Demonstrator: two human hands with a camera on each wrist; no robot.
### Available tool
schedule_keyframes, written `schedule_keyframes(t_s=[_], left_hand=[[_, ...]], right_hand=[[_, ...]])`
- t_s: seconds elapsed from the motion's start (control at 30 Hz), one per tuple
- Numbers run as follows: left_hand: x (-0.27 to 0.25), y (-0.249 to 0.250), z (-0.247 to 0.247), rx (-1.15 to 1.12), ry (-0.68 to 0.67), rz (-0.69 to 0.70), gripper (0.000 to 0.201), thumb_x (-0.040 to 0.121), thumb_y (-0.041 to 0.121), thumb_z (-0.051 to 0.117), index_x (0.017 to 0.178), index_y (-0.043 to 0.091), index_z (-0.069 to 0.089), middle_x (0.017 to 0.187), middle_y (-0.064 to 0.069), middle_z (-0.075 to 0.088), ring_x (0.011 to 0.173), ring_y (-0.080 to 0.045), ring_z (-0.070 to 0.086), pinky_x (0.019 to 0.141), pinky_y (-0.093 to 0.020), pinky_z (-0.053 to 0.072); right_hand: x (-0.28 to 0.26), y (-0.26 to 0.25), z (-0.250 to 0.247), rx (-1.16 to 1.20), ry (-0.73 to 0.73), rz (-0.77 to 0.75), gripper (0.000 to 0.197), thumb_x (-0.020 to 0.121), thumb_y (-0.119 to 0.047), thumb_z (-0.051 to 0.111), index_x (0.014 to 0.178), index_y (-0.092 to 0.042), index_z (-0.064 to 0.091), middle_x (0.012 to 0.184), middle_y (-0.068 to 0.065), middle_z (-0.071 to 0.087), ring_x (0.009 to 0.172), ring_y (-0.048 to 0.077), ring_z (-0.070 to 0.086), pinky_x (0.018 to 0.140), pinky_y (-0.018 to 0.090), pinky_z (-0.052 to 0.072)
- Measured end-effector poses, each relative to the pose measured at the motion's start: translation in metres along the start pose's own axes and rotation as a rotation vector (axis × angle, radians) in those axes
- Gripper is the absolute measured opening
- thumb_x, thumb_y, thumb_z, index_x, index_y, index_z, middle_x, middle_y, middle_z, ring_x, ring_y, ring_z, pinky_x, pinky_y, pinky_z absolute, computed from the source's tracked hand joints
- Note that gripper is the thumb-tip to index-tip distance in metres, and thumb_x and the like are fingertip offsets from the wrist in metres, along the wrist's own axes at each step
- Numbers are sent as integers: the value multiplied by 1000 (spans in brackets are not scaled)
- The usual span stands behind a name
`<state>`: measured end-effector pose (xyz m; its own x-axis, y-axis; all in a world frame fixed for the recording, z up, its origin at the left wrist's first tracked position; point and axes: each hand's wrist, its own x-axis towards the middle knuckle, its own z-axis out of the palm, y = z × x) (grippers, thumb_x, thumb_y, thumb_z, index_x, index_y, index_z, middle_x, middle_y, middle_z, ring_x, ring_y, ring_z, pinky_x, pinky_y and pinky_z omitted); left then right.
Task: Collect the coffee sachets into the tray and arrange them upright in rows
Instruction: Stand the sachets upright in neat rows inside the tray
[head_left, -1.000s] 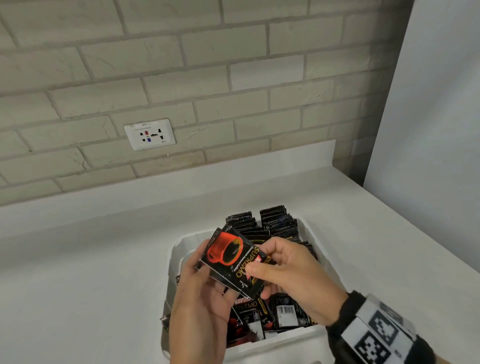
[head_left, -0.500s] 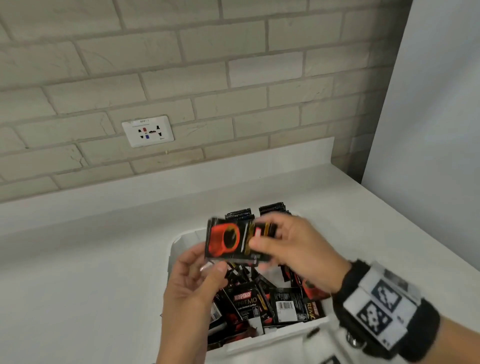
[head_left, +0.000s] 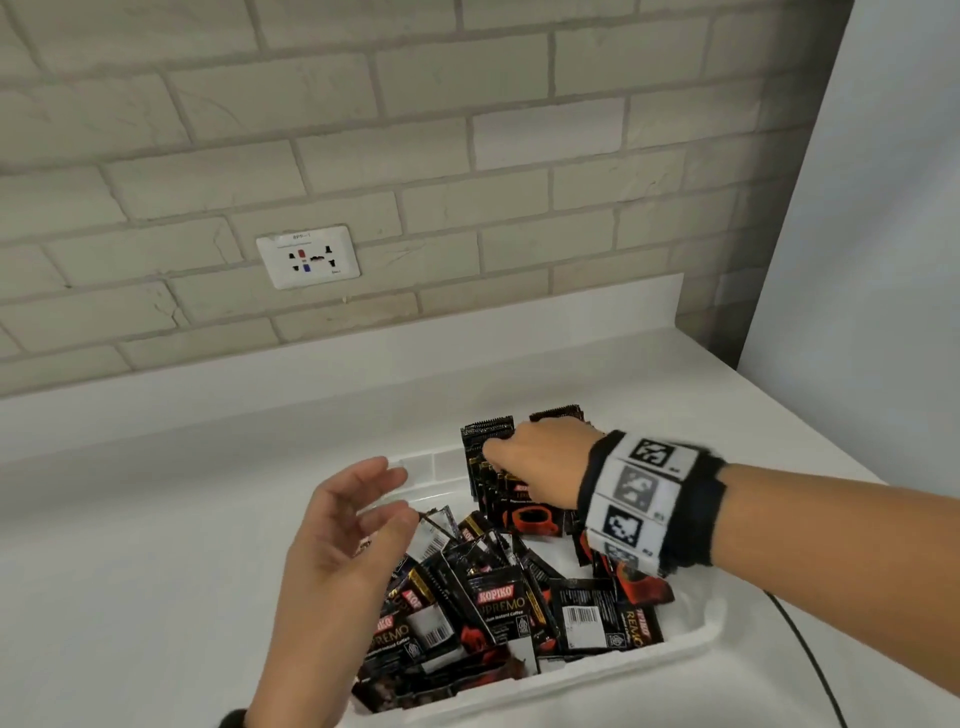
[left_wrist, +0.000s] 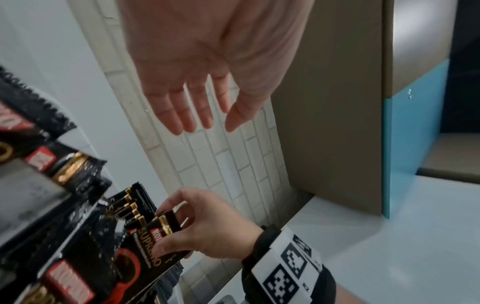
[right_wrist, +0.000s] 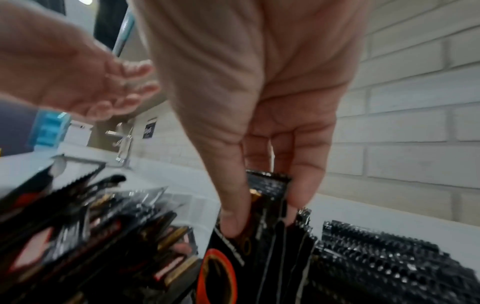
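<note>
A white tray (head_left: 571, 680) sits on the counter. Its front half holds a loose pile of black coffee sachets (head_left: 498, 608). Two upright rows of sachets (head_left: 488, 434) stand at the back. My right hand (head_left: 498, 457) reaches down onto the left row and pinches a small stack of sachets (head_left: 530, 519) at the row's front. In the right wrist view, thumb and fingers (right_wrist: 233, 222) squeeze that stack (right_wrist: 267, 197), with the other upright row (right_wrist: 389, 257) beside it. My left hand (head_left: 395, 496) hovers open over the tray's left side and holds nothing; its fingers (left_wrist: 182, 115) are spread.
The white counter (head_left: 156, 571) runs to a low backsplash and a brick wall with a socket plate (head_left: 308, 256). A grey panel (head_left: 872, 260) closes off the right side. A black cable (head_left: 810, 660) lies on the counter right of the tray.
My right hand took the sachets out of my left hand and carried them back and down into the upright row. My left hand let go and opened.
</note>
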<state>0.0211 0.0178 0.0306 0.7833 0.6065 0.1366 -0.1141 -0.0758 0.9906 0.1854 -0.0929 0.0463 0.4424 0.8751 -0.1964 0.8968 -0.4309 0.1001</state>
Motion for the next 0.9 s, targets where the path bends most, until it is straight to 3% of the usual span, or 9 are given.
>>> schedule_keyframes(t_s=[0.1, 0.2, 0.3, 0.4, 0.53, 0.63, 0.8, 0.9], left_hand=[[8, 6, -1, 131, -109, -4, 36, 82, 0, 64, 100, 31, 59, 96, 13, 69, 82, -4, 63, 65, -17, 48], [20, 9, 2, 252, -178, -9, 36, 83, 3, 64, 103, 32, 56, 101, 12, 66, 89, -9, 61, 65, -16, 47], [35, -2, 9, 408, -240, -67, 37, 84, 10, 65, 108, 34, 50, 109, 11, 60, 96, -10, 57, 66, -12, 46], [49, -14, 22, 563, -277, -110, 52, 83, 17, 67, 127, 29, 41, 123, 8, 52, 105, -10, 52, 83, -17, 44], [62, -22, 43, 797, -344, -112, 79, 84, 28, 66, 146, 20, 18, 144, 2, 35, 121, -11, 42, 81, -7, 31], [73, -33, 54, 830, -395, -124, 91, 83, 26, 68, 148, 15, 6, 149, -5, 24, 135, -18, 29, 102, -22, 30], [87, -44, 68, 921, -438, -116, 101, 79, 23, 71, 148, 11, -2, 146, -10, 22, 133, -24, 29, 107, -32, 31], [91, -46, 74, 952, -441, -98, 99, 80, 21, 69, 148, 10, -2, 145, -12, 23, 131, -27, 31, 107, -34, 33]], right_hand=[[13, -8, 5, -69, -29, -54, 28, 88, 6, 43, 113, -6, 42, 69, 0, 34, 54, 14, 36, 45, 24, 27], [21, -10, 11, -90, -33, -77, 34, 86, 6, 45, 118, -5, 40, 91, 10, 51, 69, 25, 49, 47, 28, 28], [23, -6, 15, -62, -12, -71, 34, 86, 4, 49, 118, -6, 41, 103, 13, 54, 78, 27, 54, 52, 30, 31], [22, 2, 17, -2, 26, -42, 40, 84, -9, 61, 119, -10, 40, 107, 9, 53, 80, 25, 54, 55, 29, 34], [12, 19, 12, 186, 44, 59, 57, 77, -33, 72, 124, -21, 42, 117, -4, 52, 102, 18, 54, 73, 28, 39], [2, 32, 10, 257, 50, 118, 62, 74, -37, 73, 126, -26, 42, 118, -7, 52, 108, 13, 51, 75, 25, 38], [-6, 36, 15, 146, -12, 124, 63, 71, -42, 75, 120, -23, 41, 109, -7, 54, 85, 11, 44, 62, 25, 32], [-2, 35, 18, 87, 22, 128, 56, 74, -40, 72, 116, -20, 40, 103, -3, 59, 78, 14, 44, 63, 27, 32]])
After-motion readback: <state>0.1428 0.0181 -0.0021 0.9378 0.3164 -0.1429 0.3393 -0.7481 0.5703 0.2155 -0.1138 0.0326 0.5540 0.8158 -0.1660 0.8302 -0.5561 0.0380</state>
